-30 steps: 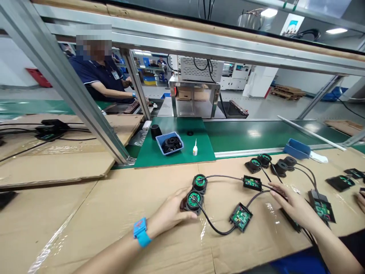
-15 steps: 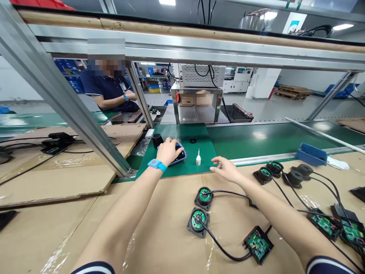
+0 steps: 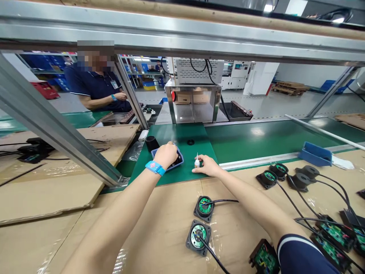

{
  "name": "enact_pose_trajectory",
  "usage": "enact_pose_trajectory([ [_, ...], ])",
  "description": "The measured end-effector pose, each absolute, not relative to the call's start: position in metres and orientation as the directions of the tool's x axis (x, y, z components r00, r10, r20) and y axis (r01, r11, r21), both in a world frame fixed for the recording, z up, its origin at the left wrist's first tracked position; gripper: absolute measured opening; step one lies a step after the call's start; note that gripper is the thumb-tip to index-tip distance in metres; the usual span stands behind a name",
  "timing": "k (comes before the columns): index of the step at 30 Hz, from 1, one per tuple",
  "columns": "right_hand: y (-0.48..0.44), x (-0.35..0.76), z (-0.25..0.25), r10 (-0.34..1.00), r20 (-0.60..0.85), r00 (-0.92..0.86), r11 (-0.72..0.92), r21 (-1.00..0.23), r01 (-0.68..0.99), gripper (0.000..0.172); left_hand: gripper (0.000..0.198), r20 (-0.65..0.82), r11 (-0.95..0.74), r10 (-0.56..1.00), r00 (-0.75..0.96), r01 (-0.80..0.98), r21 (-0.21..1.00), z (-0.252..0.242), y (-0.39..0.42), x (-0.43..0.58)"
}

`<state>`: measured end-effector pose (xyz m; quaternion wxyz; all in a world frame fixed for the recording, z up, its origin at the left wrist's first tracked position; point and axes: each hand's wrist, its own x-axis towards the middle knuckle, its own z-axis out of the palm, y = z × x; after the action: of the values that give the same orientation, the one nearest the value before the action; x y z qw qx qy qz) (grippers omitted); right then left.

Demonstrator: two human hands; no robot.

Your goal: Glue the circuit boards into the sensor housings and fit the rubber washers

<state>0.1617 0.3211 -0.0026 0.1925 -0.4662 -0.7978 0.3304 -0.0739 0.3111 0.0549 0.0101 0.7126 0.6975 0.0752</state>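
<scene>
My left hand point(image 3: 166, 156) reaches down into a small blue tray point(image 3: 181, 161) that holds dark parts. Its fingers are bent, and the fingertips with whatever they grip are hidden. A small white bottle with a thin nozzle point(image 3: 197, 163) stands upright on the green mat point(image 3: 182, 131). The thumb and fingers of my right hand point(image 3: 207, 166) are closed around this bottle. Left of the tray is a black cup-shaped piece point(image 3: 152, 143). A flat black ring point(image 3: 190, 142) lies on the mat behind the bottle.
Round black housings with green circuit boards point(image 3: 198, 236) lie on the cardboard point(image 3: 159, 224), cabled to board boxes point(image 3: 265, 257). More housings point(image 3: 268, 178) and a blue bin point(image 3: 315, 153) sit at right. A metal post point(image 3: 62, 121) rises at left; a co-worker point(image 3: 94, 85) is beyond.
My right hand has moved left to the white bottle and closed around it. My left hand's fingers have bent further down into the blue tray. The camera view has shifted slightly.
</scene>
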Motion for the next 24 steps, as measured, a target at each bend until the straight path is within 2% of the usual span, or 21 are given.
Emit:
enact_pose_trajectory([
  [6, 0.317, 0.167, 0.000, 0.861, -0.002, -0.509, 0.347, -0.729, 0.590, 0.036, 0.037, 0.126, -0.054, 0.992, 0.022, 0.964, 0.260, 0.062, 0.307, -0.081],
  [10, 0.310, 0.159, 0.002, 0.877, 0.026, -0.479, 0.336, -0.746, 0.575, 0.029, 0.037, 0.227, -0.074, 0.973, -0.031, 0.894, 0.441, 0.080, 0.282, -0.091],
  [12, 0.307, 0.159, 0.005, 0.890, 0.039, -0.454, 0.316, -0.769, 0.555, 0.027, 0.040, 0.232, -0.086, 0.971, -0.054, 0.828, 0.554, 0.078, 0.253, -0.093],
  [15, 0.293, 0.172, 0.011, 0.910, 0.059, -0.411, 0.274, -0.830, 0.486, 0.028, 0.047, 0.132, -0.086, 0.991, -0.014, 0.690, 0.719, 0.048, 0.186, -0.088],
  [18, 0.262, 0.201, 0.019, 0.922, 0.075, -0.380, 0.226, -0.901, 0.371, 0.031, 0.052, 0.003, -0.027, 0.999, 0.042, 0.572, 0.820, 0.006, 0.112, -0.074],
  [22, 0.188, 0.246, 0.029, 0.946, 0.077, -0.315, 0.152, -0.964, 0.219, 0.040, 0.046, -0.089, 0.067, 0.996, 0.020, 0.514, 0.855, -0.027, 0.047, -0.060],
  [24, 0.141, 0.265, 0.031, 0.963, 0.076, -0.258, 0.122, -0.979, 0.166, 0.036, 0.045, -0.081, 0.085, 0.996, -0.031, 0.536, 0.840, -0.029, 0.036, -0.059],
])
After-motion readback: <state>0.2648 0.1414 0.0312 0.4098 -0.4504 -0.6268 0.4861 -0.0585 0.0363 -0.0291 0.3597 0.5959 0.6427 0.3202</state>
